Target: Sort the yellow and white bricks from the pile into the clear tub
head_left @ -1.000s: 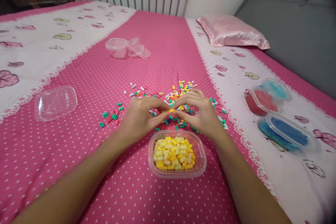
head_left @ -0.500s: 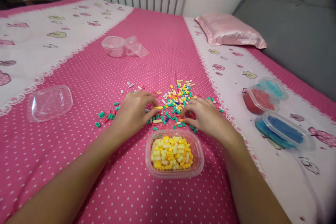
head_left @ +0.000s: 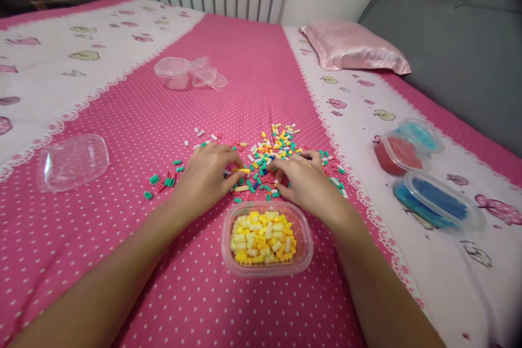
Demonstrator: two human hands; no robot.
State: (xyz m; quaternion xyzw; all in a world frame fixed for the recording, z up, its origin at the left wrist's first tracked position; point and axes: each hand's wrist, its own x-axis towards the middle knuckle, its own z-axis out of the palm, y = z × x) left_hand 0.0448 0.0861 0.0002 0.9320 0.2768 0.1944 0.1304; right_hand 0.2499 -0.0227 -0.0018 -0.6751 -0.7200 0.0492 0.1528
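Small toy building bricks in yellow, green, red, white and blue lie scattered on the pink polka-dot bedspread. My left hand, at the left of the pile, pinches a yellow brick between thumb and forefinger. At the pile's right side is my right hand, its fingers curved over the bricks with a gap between thumb and forefinger. I make out no brick held there, though the palm side is hidden. Close in front of both hands stands an open clear plastic box with yellow and pale yellow bricks.
A clear lid lies at the left. Clear containers sit farther back. On the right are boxes of red bricks, blue bricks and turquoise bricks. A pink pillow rests near the grey headboard.
My right hand has moved left over the pile, uncovering bricks at its right edge. My left hand keeps its pinch on the yellow brick. The view has shifted slightly.
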